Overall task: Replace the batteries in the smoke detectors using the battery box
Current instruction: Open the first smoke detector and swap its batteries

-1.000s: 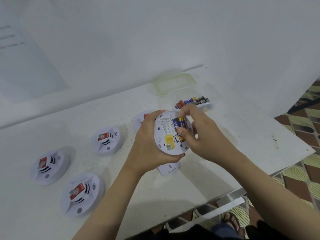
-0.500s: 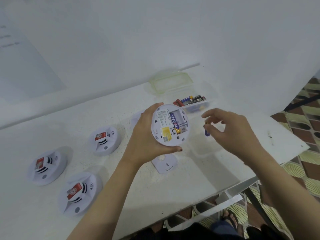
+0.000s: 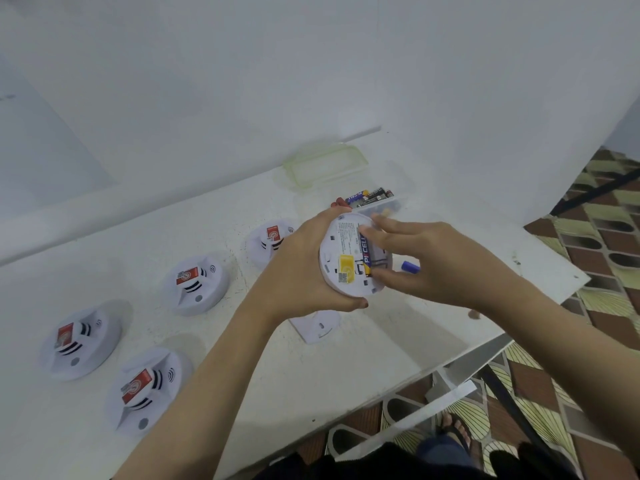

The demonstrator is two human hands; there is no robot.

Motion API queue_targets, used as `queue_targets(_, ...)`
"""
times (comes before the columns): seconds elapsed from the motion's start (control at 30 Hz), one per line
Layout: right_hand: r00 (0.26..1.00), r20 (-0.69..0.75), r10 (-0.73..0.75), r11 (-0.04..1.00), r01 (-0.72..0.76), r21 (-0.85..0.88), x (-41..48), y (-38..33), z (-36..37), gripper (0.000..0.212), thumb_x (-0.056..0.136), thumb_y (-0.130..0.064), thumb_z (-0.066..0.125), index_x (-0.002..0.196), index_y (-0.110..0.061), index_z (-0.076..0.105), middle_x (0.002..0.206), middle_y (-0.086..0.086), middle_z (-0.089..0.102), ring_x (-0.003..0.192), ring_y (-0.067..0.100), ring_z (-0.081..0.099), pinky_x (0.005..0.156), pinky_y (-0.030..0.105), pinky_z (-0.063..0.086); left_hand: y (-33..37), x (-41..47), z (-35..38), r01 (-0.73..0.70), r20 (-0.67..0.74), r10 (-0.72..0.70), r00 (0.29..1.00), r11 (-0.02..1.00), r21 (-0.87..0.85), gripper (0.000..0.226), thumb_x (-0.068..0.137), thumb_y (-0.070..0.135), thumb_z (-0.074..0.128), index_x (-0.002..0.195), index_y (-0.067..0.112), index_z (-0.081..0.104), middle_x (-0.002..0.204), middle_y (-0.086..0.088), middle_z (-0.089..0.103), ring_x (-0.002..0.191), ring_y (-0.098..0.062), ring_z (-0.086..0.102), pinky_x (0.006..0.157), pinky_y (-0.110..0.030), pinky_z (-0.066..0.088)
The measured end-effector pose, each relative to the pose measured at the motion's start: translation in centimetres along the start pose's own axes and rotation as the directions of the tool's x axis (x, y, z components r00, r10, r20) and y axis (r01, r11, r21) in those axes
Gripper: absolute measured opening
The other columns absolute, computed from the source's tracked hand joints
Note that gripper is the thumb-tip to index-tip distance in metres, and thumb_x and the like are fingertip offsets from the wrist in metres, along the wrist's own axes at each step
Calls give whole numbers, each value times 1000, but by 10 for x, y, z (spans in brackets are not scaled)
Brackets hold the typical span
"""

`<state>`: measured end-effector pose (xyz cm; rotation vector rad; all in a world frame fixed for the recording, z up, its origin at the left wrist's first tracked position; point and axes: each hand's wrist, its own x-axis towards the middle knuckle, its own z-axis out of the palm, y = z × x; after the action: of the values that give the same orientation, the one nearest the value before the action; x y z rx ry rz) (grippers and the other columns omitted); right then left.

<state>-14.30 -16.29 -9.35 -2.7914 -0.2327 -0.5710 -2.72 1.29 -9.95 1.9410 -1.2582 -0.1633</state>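
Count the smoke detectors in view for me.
5 smoke detectors: three at left; one partly behind the left hand; one held in it. More may be hidden.

A plain indoor room is shown. A white table (image 3: 346,375) fills the lower left and centre, set into a corner of bare white walls (image 3: 242,81) across the top. Brown and yellow-green patterned floor tiles (image 3: 602,244) are seen at the right edge, and a sandalled foot (image 3: 453,431) at the bottom. Whether it is a home cannot be told.
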Motion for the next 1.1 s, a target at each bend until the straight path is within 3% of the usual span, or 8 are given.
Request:
queue_targets(0.1,998,-1,-61,993,61,-96,1,-4,-1,48,73,-32,65,114,-6,67,110,12,70,61,24,67,53,21,44,5,0,-1,-16,-8,16,1000,1000,4,92,48,36,89,127,40,41,115,20,56,106,-6,57,84,-24,50)
queue_targets(0.27,994,5,-109,982,108,-155,2,-5,1,45,68,-27,65,106,-2,70,96,15,71,49,23,58,51,17,34,12,2,-3,-45,-19,44,999,999,-12,81,47,36,85,118,39,46,105,15,59,97,-6,59,77,-18,49)
queue_targets(0.47,998,64,-18,1000,16,25,0,-4,0,48,83,-39,52,121,-12,64,122,11,63,87,23,67,63,17,45,4,-2,-5,-7,-26,7,1000,1000,-19,92,47,27,90,129,22,49,115,14,61,103,0,58,81,-6,42)
queue_targets(0.63,995,-3,96,969,-93,231,-2,0,5,46,82,-41,59,120,-17,65,139,5,50,120,10,47,84,11,37,0,-1,-6,1,-48,-2,999,1000,-25,95,46,26,91,130,23,48,116,19,60,106,1,57,83,-6,42)
queue_targets(0.77,971,-174,165,953,-112,280,-12,0,10,28,90,-29,56,111,-15,70,130,-1,55,123,3,45,90,3,36,-3,2,-6,27,-67,-28,997,999,-23,95,44,30,89,123,45,39,115,29,53,105,12,52,81,-1,37)
queue_targets(0.87,939,-219,267,928,-189,321,-21,5,10,33,91,-34,45,102,-17,72,126,-7,57,117,-4,48,92,3,36,-9,6,-7,73,-96,-75,993,997,-23,97,43,38,89,125,43,37,120,28,50,107,14,49,84,0,36)
queue_targets(1.0,941,-82,327,903,-286,322,-33,21,14,35,87,-39,42,95,-22,71,122,-14,57,109,-14,48,91,10,41,-18,12,-5,122,-169,-130,977,991,-55,111,34,46,95,128,34,37,120,29,47,108,20,46,87,2,34)
queue_targets(1.1,947,102,304,928,-319,194,-28,36,12,31,84,-38,47,98,-24,71,134,-5,53,114,2,50,92,18,34,-24,19,-2,137,-234,-161,959,984,-118,106,34,49,94,124,39,39,118,30,49,109,18,47,88,0,36)
